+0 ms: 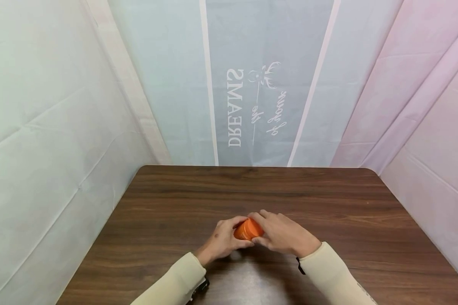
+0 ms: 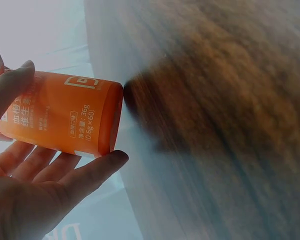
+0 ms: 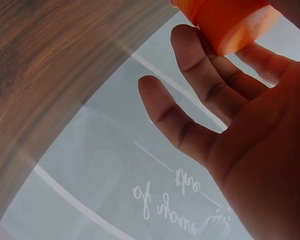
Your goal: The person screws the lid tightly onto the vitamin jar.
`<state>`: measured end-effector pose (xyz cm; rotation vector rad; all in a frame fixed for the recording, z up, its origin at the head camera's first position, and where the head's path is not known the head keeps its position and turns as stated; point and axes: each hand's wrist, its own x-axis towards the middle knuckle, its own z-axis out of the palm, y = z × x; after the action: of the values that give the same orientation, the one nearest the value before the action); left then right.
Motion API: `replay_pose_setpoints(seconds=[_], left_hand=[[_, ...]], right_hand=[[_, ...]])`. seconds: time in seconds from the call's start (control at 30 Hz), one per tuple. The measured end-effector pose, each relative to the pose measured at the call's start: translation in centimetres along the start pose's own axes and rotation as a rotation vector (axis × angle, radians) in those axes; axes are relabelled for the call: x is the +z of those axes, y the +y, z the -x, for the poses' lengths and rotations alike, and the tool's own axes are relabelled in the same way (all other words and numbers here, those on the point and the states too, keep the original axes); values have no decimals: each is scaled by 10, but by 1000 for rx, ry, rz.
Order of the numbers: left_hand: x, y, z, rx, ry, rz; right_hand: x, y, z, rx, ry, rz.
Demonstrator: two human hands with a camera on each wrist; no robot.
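Note:
Both hands meet around a small orange vitamin bottle (image 1: 246,231) near the middle of the table. My left hand (image 1: 222,239) grips the bottle's body, with thumb and fingers on opposite sides. In the left wrist view, the bottle (image 2: 65,112) is tilted on its side, its rounded base toward the table and white print along its label. My right hand (image 1: 284,234) holds the orange cap (image 3: 235,25) at the other end between thumb and fingers. Two of its fingers show free of the cap in the right wrist view.
Under the hands lies a dark brown wood-grain table (image 1: 168,195) with rounded far corners. Behind it hangs a pale blue-grey cloth (image 1: 252,34) with white lettering. Pale sheets (image 1: 42,140) close off both sides.

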<state>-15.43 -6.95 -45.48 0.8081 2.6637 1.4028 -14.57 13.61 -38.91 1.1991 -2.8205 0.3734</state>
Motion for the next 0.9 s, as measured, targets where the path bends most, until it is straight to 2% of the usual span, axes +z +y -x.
replay_pose_setpoints(seconds=[0.6,0.7,0.9], left_hand=[[-4,-8,-1,-70,-56,129],[-4,-11,0,-83,-60,152],[-4,-13,2,-107,-76,155]], right_hand=[[8,2,2,-12,62,37],[10,4,5,11,47,29],[14,7,14,118,-29,19]])
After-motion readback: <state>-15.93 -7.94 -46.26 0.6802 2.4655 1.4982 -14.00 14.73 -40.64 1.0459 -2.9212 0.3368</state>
